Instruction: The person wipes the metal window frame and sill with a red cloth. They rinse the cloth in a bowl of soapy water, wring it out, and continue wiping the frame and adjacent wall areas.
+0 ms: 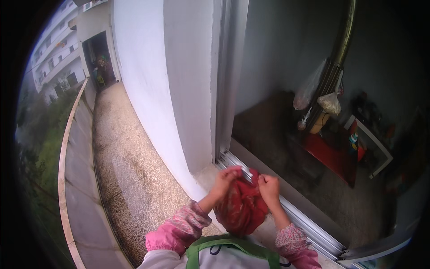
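A crumpled red cloth (243, 215), darkly patterned in places, hangs between my two hands close to my chest. My left hand (223, 183) pinches one upper corner of it. The other upper edge is gripped in the fist of my right hand (269, 188). Between the hands the top of the cloth dips, and the metal window track (299, 217) shows behind it. Whether the cloth is a bag or a garment cannot be told from its folds.
The window frame (231, 84) rises ahead, beside a white wall (144, 67). A speckled walkway (131, 151) runs left along a parapet (80, 188). Inside the dark room, plastic bags (331, 102) hang near a red-topped table (331, 154).
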A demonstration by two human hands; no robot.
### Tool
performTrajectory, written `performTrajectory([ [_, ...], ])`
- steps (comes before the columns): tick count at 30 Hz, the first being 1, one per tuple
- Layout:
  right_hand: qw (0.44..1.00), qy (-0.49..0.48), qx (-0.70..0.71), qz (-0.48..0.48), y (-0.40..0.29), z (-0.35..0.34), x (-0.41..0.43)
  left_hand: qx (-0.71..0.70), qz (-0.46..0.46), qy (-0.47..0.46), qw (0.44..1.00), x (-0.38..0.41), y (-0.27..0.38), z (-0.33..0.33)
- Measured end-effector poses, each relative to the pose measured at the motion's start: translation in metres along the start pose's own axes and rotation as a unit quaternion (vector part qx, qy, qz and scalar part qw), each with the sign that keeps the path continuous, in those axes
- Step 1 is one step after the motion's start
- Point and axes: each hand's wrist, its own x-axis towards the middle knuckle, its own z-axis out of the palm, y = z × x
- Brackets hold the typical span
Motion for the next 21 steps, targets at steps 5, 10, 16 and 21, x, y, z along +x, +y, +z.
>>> performTrajectory([
  [5, 0.804, -0.056, 0.592, 0.008, -0.029, 0.053, 0.044, -0.199, -0.001, 0.198, 0.96, 0.014, 0.04, -0.011],
  [10, 0.944, -0.098, 0.311, 0.047, 0.013, 0.119, 0.125, 0.043, -0.001, 0.092, 0.995, 0.01, 0.022, -0.013],
  [16, 0.92, -0.128, 0.355, 0.108, -0.068, 0.115, 0.138, 0.312, 0.091, 0.055, 0.944, 0.002, 0.031, -0.031],
  [21, 0.889, -0.111, 0.445, -0.013, -0.07, 0.109, 0.15, 0.198, 0.165, -0.023, 0.966, 0.01, 0.041, -0.027],
])
